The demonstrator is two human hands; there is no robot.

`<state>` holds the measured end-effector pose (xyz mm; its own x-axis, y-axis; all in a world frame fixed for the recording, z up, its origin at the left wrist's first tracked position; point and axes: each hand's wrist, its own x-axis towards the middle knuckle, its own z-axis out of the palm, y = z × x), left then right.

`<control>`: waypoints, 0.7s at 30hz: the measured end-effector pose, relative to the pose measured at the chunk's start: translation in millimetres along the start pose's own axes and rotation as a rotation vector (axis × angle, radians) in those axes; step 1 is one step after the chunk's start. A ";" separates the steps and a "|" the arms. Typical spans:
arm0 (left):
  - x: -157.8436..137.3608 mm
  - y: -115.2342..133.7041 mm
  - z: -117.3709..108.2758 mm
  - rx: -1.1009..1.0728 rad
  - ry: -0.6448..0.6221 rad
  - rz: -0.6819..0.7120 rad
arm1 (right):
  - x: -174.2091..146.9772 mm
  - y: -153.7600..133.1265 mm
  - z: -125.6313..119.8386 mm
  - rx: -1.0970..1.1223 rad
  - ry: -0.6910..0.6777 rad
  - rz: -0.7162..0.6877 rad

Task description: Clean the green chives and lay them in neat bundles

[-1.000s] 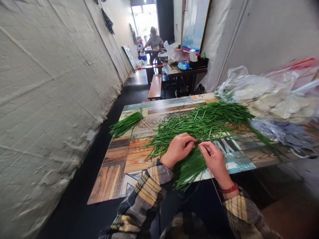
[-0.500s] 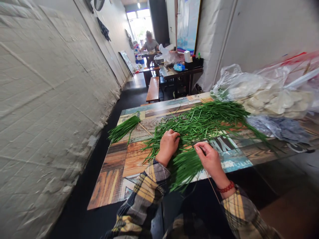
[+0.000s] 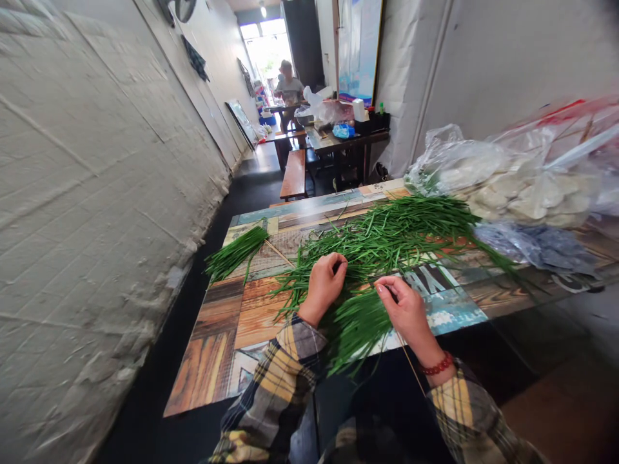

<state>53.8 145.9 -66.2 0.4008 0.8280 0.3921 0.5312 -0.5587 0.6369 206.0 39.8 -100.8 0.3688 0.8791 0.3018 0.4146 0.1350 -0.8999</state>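
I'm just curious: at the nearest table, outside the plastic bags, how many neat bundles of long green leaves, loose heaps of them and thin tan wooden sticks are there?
Neat bundles of long green leaves: 2
Loose heap of long green leaves: 1
Thin tan wooden sticks: 2
Total: 5

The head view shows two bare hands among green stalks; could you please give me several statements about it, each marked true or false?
1. A red beaded bracelet circles the right wrist. True.
2. The bare left hand lies open and flat. False: the left hand is curled.
3. A crumpled clear plastic bag is at the picture's right. True.
4. The fan-shaped green bunch is farther from the person than the large loose green pile. False: the bunch is nearer.
5. A thin tan stick shows below the bare right hand. True.
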 end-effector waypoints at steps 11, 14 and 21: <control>-3.6 8.0 -0.3 -0.150 -0.157 0.074 | 1.0 4.7 -0.2 -0.023 0.025 0.016; -4.3 9.7 -0.7 -0.136 -0.154 0.103 | 0.6 2.1 -1.2 -0.029 0.022 0.006; -5.3 14.1 -0.8 -0.147 -0.170 0.092 | -0.7 -2.8 -2.7 -0.057 0.042 0.009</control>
<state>58.6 133.7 -58.8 0.5689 0.7470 0.3440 0.3768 -0.6086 0.6983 206.8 37.5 -97.6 0.4064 0.8603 0.3079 0.4573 0.1003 -0.8837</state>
